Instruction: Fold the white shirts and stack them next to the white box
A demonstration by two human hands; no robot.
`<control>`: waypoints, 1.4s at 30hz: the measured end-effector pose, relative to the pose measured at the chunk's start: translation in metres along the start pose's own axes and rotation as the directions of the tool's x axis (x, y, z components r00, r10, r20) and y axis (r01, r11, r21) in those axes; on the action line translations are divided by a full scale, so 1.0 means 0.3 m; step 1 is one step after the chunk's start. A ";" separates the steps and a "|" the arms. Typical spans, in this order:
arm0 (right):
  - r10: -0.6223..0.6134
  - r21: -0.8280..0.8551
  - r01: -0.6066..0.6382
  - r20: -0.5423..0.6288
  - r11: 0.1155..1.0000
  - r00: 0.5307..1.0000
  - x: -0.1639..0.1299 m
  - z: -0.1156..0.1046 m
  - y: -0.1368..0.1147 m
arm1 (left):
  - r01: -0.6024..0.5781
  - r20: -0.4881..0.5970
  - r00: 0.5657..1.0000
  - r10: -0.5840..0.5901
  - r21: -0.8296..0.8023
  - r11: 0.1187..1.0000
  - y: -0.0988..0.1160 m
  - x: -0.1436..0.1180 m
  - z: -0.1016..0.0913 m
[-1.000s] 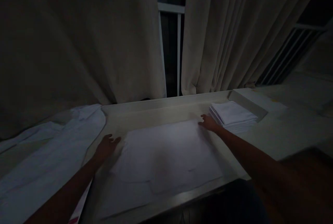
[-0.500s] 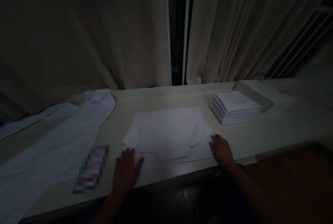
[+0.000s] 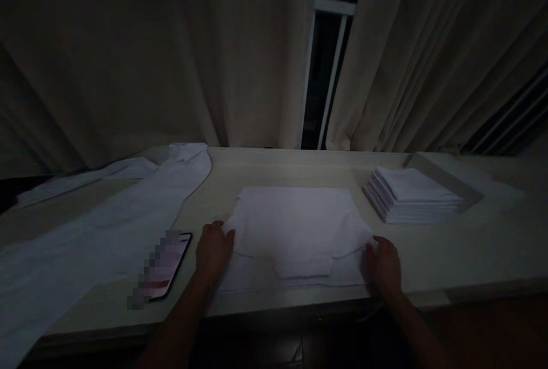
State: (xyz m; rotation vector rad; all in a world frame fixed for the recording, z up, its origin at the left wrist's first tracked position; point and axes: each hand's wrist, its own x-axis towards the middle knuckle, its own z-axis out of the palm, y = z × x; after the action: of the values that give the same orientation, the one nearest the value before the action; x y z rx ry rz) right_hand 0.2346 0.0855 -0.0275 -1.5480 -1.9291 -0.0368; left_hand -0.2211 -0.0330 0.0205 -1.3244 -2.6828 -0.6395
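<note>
A partly folded white cloth (image 3: 295, 226) lies flat in the middle of the pale table (image 3: 449, 255), close to its near edge. My left hand (image 3: 214, 250) is at the cloth's left edge with fingers curled and thumb on the fabric. At the lower right corner, my right hand (image 3: 382, 263) has its fingers closed on the fabric. The light is dim, so the grip is hard to make out.
A neat stack of folded white cloths (image 3: 411, 195) stands to the right, next to a flat box (image 3: 445, 177). A white garment (image 3: 103, 226) lies spread at the left, with a phone (image 3: 165, 266) beside my left hand. Beige curtains (image 3: 171, 55) hang behind the table.
Both hands came back from the cloth's far corners to its near side, then moved slightly up onto its left and right edges. The cloth is now folded shorter. The view shifted left.
</note>
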 end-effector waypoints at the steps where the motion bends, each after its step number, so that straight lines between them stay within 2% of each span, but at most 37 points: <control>1: -0.032 0.005 0.032 -0.027 0.999 0.999 0.015 -0.001 -0.041 | 0.004 0.044 0.999 -0.004 0.001 1.000 -0.006 0.027 0.013; 4: -0.175 0.027 0.176 -0.047 0.984 0.984 0.086 0.019 -0.194 | 0.011 0.144 0.990 -0.010 -0.002 1.000 -0.014 0.090 0.048; 7: -0.288 0.099 0.284 0.031 0.954 0.957 0.174 0.082 -0.349 | 0.074 0.184 0.980 -0.079 0.033 0.997 -0.015 0.130 0.068; 9: -0.335 0.142 0.325 0.051 0.935 0.941 0.216 0.134 -0.424 | 0.094 0.242 0.964 -0.106 0.063 0.994 -0.025 0.147 0.078; 11: -0.370 0.165 0.357 0.051 0.919 0.928 0.232 0.177 -0.462 | 0.092 0.308 0.945 -0.113 0.080 0.992 -0.046 0.161 0.090; 13: -0.407 0.175 0.389 0.087 0.905 0.909 0.225 0.203 -0.465 | 0.113 0.352 0.925 -0.144 0.107 0.988 -0.074 0.177 0.100; 16: -0.431 0.183 0.401 0.180 0.898 0.884 0.201 0.216 -0.426 | 0.120 0.405 0.898 -0.171 0.148 0.982 -0.107 0.204 0.112; 20: -0.391 0.191 0.354 0.212 0.915 0.896 0.201 0.217 -0.366 | 0.115 0.439 0.883 -0.165 0.138 0.984 -0.108 0.233 0.110; 27: -0.406 0.240 0.365 0.154 0.900 0.901 0.226 0.211 -0.341 | 0.326 0.553 0.810 -0.197 -0.144 0.934 -0.072 0.215 0.052; 33: -0.411 0.263 0.366 0.141 0.893 0.901 0.217 0.212 -0.342 | 0.361 0.527 0.825 -0.203 -0.216 0.907 -0.078 0.181 0.045; 38: -0.414 0.253 0.368 0.157 0.895 0.897 0.214 0.222 -0.343 | 0.472 0.520 0.819 -0.244 -0.366 0.802 -0.078 0.179 0.040; 42: -0.415 0.249 0.368 0.172 0.896 0.893 0.215 0.223 -0.347 | 0.479 0.511 0.825 -0.244 -0.400 0.782 -0.070 0.183 0.038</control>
State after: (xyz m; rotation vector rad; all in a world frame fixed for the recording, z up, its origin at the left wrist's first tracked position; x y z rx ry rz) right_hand 0.1061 0.1370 -0.0097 -1.0368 -2.3162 0.1691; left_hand -0.2703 0.0011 0.0171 -1.1190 -3.3496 -1.3378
